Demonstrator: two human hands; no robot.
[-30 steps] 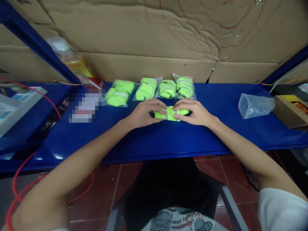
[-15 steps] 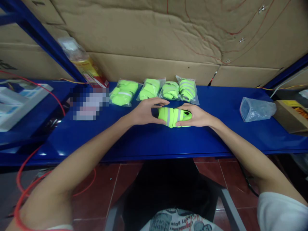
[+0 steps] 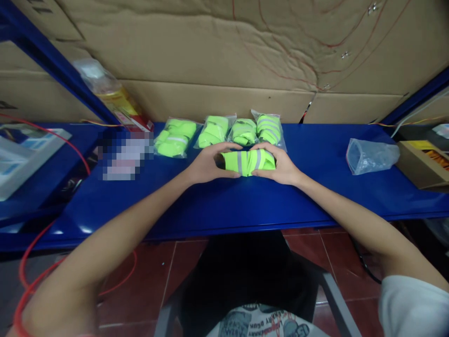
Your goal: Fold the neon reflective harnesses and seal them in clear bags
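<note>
Between my two hands is a rolled-up fluorescent yellow-green reflective vest (image 3: 249, 162) with grey stripes, just above the blue table. My left hand (image 3: 206, 164) grips its left end, thumb at the near side and fingers at the far side. On the right end, my right hand (image 3: 280, 164) is closed in the same way. Behind them, several similar yellow-green bundles in clear zip bags, among them a leftmost bagged bundle (image 3: 175, 137) and a rightmost bagged bundle (image 3: 269, 129), lie in a row.
An open clear plastic bag (image 3: 372, 157) lies on the right of the blue table (image 3: 315, 196), beside a cardboard box (image 3: 417, 164). At the back left stands a bottle (image 3: 115, 96). A red hose (image 3: 24, 267) loops at the left. Cardboard (image 3: 210, 51) lines the back.
My right hand has shifted its hold on the vest's right end, with its fingers now over the top. The loose opening there no longer shows. The camera view has shifted slightly.
</note>
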